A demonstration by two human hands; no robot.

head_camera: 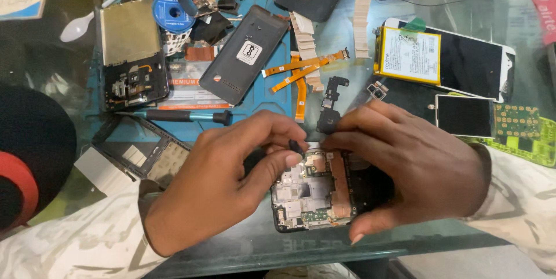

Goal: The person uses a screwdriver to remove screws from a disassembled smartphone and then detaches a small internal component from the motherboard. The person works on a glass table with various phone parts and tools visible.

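Observation:
An opened phone point(310, 195) with its circuit board bare lies on the glass table between my hands. My left hand point(220, 177) pinches a small black part point(296, 146) between thumb and forefinger just above the board's top edge. My right hand point(405, 166) curls over the phone's right side and grips it, with the thumb under its lower edge and fingertips near the small part. A black plastic bracket point(331, 102) lies just beyond my fingers.
Behind lie orange flex cables point(301, 76), a grey back cover point(243, 53), a stripped phone frame point(132, 53), a screwdriver point(182, 116), a battery on a white phone point(446, 59), a small screen point(463, 116) and a green keypad board point(524, 131). A blue mat point(272, 96) covers the middle.

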